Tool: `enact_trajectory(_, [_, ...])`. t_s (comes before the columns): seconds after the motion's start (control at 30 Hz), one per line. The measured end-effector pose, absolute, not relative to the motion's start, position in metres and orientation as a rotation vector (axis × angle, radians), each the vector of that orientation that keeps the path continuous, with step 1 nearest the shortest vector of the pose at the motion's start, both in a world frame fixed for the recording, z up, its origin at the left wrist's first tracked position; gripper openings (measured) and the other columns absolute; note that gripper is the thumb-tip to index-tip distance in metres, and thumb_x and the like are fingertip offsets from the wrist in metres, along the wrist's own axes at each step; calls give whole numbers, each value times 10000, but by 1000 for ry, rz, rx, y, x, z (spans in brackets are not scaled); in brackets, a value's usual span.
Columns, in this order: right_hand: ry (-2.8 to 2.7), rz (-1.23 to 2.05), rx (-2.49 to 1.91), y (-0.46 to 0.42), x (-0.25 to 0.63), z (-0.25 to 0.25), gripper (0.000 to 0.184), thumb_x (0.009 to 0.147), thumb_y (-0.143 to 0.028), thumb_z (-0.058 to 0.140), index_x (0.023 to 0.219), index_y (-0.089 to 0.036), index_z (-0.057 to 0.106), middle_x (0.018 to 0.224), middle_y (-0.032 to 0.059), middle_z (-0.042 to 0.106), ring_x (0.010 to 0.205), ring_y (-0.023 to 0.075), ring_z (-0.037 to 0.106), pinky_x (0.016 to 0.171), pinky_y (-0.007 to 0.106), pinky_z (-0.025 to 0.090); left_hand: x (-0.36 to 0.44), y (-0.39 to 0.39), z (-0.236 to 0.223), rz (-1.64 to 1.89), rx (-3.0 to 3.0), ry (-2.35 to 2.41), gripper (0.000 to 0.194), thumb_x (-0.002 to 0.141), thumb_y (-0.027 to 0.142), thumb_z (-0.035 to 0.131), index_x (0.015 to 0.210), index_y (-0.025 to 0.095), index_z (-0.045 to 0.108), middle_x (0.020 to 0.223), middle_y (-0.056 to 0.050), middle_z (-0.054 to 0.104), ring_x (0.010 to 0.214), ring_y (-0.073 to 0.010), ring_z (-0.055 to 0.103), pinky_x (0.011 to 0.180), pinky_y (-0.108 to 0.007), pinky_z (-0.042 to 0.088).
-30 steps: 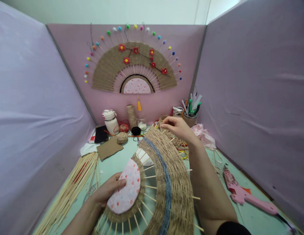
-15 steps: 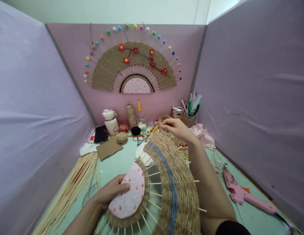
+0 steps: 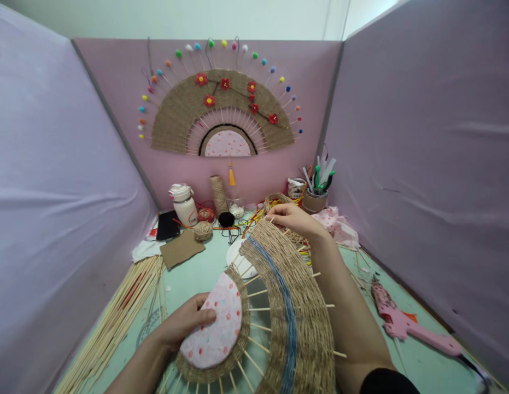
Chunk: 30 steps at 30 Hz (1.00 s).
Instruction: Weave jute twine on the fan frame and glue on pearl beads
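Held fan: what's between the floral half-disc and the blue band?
A twine-woven rim, bare sticks across an open gap, then more tan weave, in the head view.

Hand-held fan (image 3: 309, 312): rough, matt, fibrous twine, coarsely woven; ribs (image 3: 259, 310) of bare, pale wood; half-round centre (image 3: 216, 323) in printed cloth, matt, lightly creased. Flat cardboard piece (image 3: 181, 249): brown, matt. Stick bundle (image 3: 115, 317): slender, unvarnished-looking wood. Glue gun (image 3: 422, 332): smooth pink plastic. Twine cone (image 3: 218, 194): ridged, matt. Side drape (image 3: 422, 175): wrinkled cloth, dull.

We're looking at a craft workspace. A pink glue gun (image 3: 414, 328) is lying on the worktop (image 3: 188, 284), and twine balls (image 3: 203, 231) are sitting opposite.
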State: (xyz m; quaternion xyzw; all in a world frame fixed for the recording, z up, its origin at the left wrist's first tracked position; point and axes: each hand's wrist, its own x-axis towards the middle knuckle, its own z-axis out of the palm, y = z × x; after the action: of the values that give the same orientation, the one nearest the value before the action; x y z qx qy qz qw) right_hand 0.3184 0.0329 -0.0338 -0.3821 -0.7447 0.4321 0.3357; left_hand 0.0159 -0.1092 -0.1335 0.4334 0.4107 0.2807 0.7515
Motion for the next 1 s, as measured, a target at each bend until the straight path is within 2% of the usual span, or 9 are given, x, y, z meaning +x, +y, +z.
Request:
enact_trajectory(0.13, [-1967, 1170, -1015, 30, 314, -33, 227, 873, -324, 564, 744, -137, 569, 598, -62, 477, 480, 69, 427, 478, 211, 365, 16, -110, -136, 598, 939, 890, 532, 593, 421, 782, 1005, 102, 675, 816, -115, 721, 635, -180, 666, 542, -224, 502])
enact_trajectory(0.33, [-1964, 1231, -970, 32, 320, -34, 139, 836, -265, 552, 815, -148, 625, 611, -48, 487, 516, 78, 420, 498, 224, 328, 18, -111, -135, 570, 947, 883, 536, 592, 430, 781, 1001, 98, 681, 806, -117, 719, 626, -170, 662, 545, -216, 499])
enact_trajectory(0.53, [-1976, 1266, -939, 32, 323, -34, 212, 822, -320, 519, 844, -158, 656, 642, -30, 523, 527, 83, 413, 507, 233, 320, 19, -111, -134, 555, 976, 880, 541, 582, 443, 783, 983, 92, 686, 801, -117, 716, 619, -161, 653, 546, -211, 495])
enact_trajectory(0.8, [-2004, 1207, -948, 34, 323, -35, 171, 769, -298, 604, 793, -150, 686, 712, 3, 599, 619, 107, 482, 578, 249, 356, 21, -112, -134, 508, 964, 849, 508, 609, 413, 775, 996, 96, 687, 809, -120, 717, 644, -168, 658, 569, -222, 504])
enact_trajectory(1.0, [-2016, 1220, -943, 31, 325, -33, 219, 818, -341, 573, 867, -158, 685, 719, 10, 592, 628, 106, 493, 554, 240, 371, 23, -114, -133, 476, 953, 829, 467, 629, 383, 768, 993, 99, 695, 809, -117, 719, 645, -162, 658, 580, -220, 507])
